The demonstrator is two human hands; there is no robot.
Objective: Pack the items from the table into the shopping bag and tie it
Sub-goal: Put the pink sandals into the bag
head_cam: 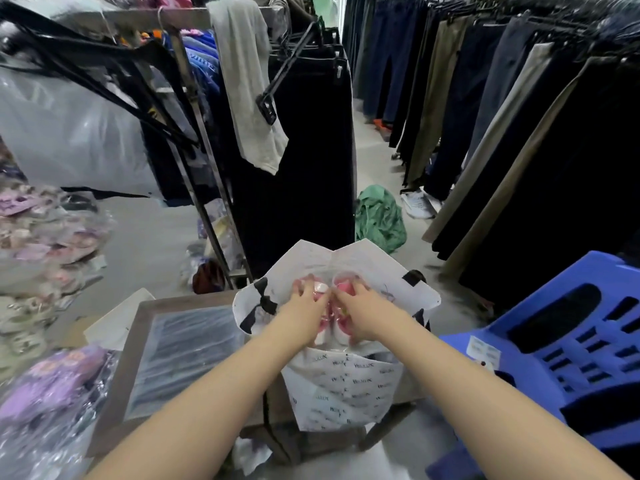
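Observation:
A white shopping bag (346, 386) with black lettering and black handles stands open on the small table (138, 327). Inside its mouth lies a pair of pink and white shoes (341, 322) wrapped in clear plastic. My left hand (304, 306) presses on the left shoe, fingers curled over it. My right hand (360, 306) grips the right shoe beside it. Both hands sit inside the bag's opening, almost touching each other. The lower parts of the shoes are hidden by my hands and the bag's wall.
A blue plastic chair (554, 341) stands at the right. Racks of dark trousers (298, 150) hang ahead and to the right. Plastic-wrapped goods (48, 393) pile at the left. A green cloth (379, 216) lies on the floor.

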